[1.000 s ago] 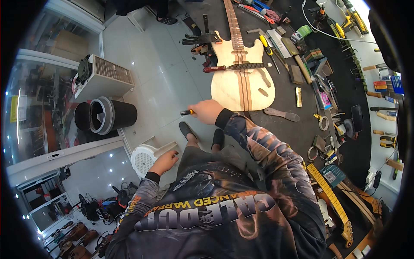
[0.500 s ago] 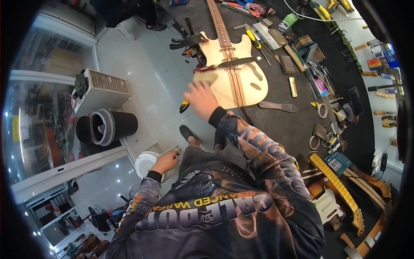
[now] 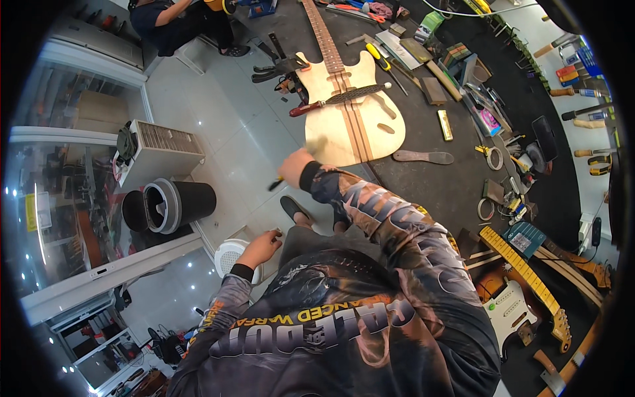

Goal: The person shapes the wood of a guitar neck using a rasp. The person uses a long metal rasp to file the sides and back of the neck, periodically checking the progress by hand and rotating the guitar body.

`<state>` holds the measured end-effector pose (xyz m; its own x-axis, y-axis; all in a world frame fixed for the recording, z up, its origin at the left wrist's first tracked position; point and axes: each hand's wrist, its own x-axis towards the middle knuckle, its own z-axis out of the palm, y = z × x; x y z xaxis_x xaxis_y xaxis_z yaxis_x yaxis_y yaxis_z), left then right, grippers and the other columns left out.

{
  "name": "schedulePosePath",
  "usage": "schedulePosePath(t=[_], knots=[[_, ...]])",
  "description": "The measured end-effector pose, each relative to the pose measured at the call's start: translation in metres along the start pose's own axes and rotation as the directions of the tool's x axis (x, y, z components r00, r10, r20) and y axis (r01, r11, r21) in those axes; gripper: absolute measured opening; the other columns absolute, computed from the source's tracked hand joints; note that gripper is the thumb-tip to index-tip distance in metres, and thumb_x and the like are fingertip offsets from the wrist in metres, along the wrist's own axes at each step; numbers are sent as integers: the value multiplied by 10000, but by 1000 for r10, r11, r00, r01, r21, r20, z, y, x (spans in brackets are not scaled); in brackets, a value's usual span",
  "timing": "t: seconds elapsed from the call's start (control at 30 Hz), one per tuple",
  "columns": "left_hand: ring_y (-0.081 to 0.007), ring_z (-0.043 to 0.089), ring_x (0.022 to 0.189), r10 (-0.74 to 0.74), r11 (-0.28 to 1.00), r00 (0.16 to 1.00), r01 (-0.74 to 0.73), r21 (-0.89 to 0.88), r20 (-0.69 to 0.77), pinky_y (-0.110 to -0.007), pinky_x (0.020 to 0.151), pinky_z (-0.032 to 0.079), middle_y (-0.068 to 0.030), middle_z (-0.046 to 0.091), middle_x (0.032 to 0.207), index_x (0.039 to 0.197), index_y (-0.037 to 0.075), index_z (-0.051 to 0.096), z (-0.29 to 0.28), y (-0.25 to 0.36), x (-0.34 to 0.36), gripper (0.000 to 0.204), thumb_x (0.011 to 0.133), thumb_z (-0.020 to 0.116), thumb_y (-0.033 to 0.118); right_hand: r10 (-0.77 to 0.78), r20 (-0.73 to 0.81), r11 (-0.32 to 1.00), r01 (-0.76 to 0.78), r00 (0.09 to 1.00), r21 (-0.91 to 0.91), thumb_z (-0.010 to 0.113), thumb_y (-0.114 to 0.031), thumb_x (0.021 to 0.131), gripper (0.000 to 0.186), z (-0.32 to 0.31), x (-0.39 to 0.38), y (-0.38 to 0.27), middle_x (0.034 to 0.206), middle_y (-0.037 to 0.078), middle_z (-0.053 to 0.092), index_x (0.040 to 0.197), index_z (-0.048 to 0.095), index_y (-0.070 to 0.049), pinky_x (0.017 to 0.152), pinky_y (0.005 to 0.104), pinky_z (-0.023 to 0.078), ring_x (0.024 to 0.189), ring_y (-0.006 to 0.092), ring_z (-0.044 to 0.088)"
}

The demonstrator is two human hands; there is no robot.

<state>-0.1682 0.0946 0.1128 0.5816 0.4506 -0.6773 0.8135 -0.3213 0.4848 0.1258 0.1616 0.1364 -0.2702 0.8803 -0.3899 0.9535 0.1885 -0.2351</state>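
My right hand (image 3: pixel 296 167) is closed round a brush, its pale bristles (image 3: pixel 316 143) blurred at the lower left edge of the guitar body and its dark handle end (image 3: pixel 275 184) jutting out below. The pale wooden guitar body (image 3: pixel 324 135) has dark stripes down its middle and a fretted neck (image 3: pixel 319 30) pointing away. Across the body lies a rasp (image 3: pixel 354 94) with a red handle. My left hand (image 3: pixel 262 247) hangs low by my left thigh, above a white stool (image 3: pixel 229 257), fingers loosely apart with nothing visible in them.
The dark workbench (image 3: pixel 410 192) carries a wooden-handled scraper (image 3: pixel 423 157), a yellow screwdriver (image 3: pixel 378 57), a yellow box (image 3: pixel 444 126) and tape rolls (image 3: pixel 494 157). Another guitar (image 3: pixel 509 311) lies at the lower right. A bin (image 3: pixel 188 203) stands left; another person (image 3: pixel 178 26) sits at the far left.
My right hand has swept the brush down and left, toward the body's near left edge. The view has shifted slightly, and more of the other person shows. My left hand stays low.
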Motion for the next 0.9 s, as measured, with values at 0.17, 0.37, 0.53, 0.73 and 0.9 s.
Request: schedulePosePath(t=[0.17, 0.37, 0.53, 0.73, 0.9], knots=[[-424, 686, 1116, -61, 998, 998, 61, -5, 6, -480, 985, 533, -248, 716, 1204, 1293, 22, 677, 10, -6, -10, 409, 960, 616, 252, -37, -223, 999, 39, 974, 7, 581, -192, 959, 237, -25, -4, -11, 938, 96, 777, 1117, 758, -188, 833, 541, 524, 970, 341, 756], [-424, 686, 1116, -57, 995, 998, 56, -81, -15, -472, 979, 532, -257, 719, 1191, 1281, 4, 679, 22, -22, -19, 420, 948, 623, 255, -155, 45, 898, 122, 987, 424, 638, -209, 927, 238, 1, -41, -3, 973, 117, 763, 1139, 730, -152, 843, 569, 527, 957, 334, 750], [-424, 685, 1119, -66, 997, 998, 66, -39, 1, -470, 986, 529, -259, 724, 1176, 1262, -17, 684, 19, -19, -19, 421, 944, 621, 252, -32, -423, 988, 91, 905, 121, 623, -184, 945, 202, -15, -56, 18, 1026, 149, 740, 1120, 715, -144, 907, 554, 499, 1060, 372, 704], [-407, 694, 1102, -34, 999, 999, 34, 7, 13, -455, 978, 535, -247, 729, 1162, 1294, 18, 680, 10, -14, -5, 417, 954, 630, 254, 120, -137, 980, -140, 983, -143, 627, -211, 949, 234, 10, -8, -6, 1051, 96, 766, 1112, 779, -140, 957, 586, 470, 1110, 353, 691], [-405, 697, 1097, -48, 995, 999, 46, -93, -22, -455, 968, 540, -243, 719, 1205, 1290, 22, 684, -6, 1, -6, 399, 976, 641, 264, 174, 75, 980, -180, 982, 82, 640, -208, 934, 215, -35, 10, -23, 1059, 113, 788, 1061, 804, -150, 931, 605, 511, 1125, 399, 715]])
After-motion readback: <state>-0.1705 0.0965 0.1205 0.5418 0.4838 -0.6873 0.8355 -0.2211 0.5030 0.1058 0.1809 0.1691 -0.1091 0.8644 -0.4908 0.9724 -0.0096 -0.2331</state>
